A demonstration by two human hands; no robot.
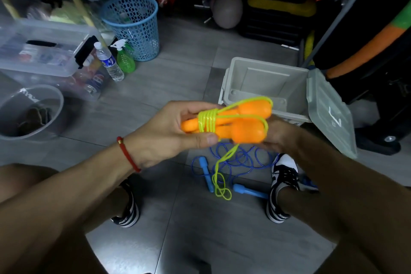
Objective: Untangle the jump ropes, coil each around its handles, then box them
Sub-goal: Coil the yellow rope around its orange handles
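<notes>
Orange handles (240,124) gripped between both hands, yellow-green rope (206,121) coiled round

Bare floor (178,78) lies open between the blue basket (131,24) and the open grey box (262,87); the blue rope (244,158) clutters the floor between the shoes (282,184).

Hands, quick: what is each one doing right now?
Left hand: grips the orange handles, thumb and fingers curled round them.
Right hand: behind the handles' fat ends, mostly hidden; grip cannot be told.
</notes>
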